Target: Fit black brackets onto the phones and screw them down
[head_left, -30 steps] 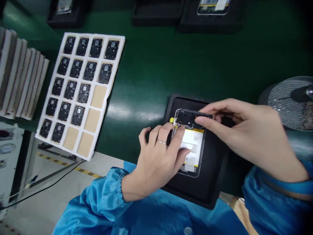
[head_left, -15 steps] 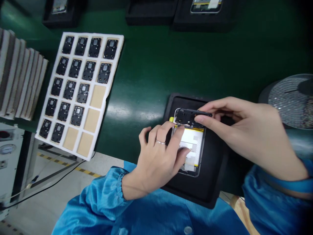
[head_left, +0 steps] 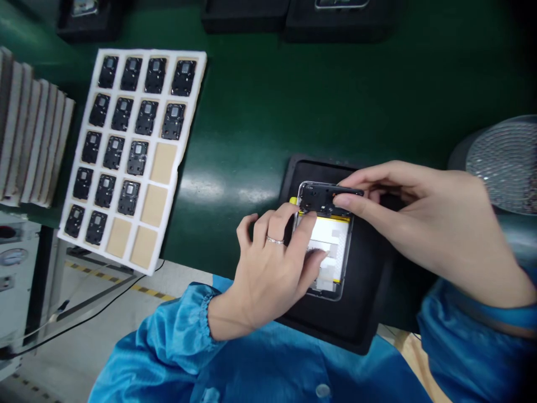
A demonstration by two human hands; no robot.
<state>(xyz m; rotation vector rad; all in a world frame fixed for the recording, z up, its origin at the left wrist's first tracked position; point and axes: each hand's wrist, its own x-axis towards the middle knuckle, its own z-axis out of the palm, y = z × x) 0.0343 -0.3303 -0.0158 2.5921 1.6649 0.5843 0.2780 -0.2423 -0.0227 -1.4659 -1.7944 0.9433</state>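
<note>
An opened phone (head_left: 325, 246) with a white and yellow battery lies in a black foam holder (head_left: 361, 302) on the green belt. My left hand (head_left: 272, 268) rests on the phone, its fingers pressing on the battery and left edge. My right hand (head_left: 419, 218) pinches a small black module (head_left: 321, 198) between thumb and fingers, holding it over the phone's top end. Both arms wear blue sleeves.
A white foam tray (head_left: 191, 120) with several black modules and some bare pockets lies at the left. Stacked white trays (head_left: 29, 140) stand at the far left. More black holders (head_left: 335, 25) sit at the back. A round mesh-topped object (head_left: 503, 162) is at the right.
The hands hold nearly the same pose over the phone. The view has shifted a little, so everything sits slightly higher and to the left in the frame.
</note>
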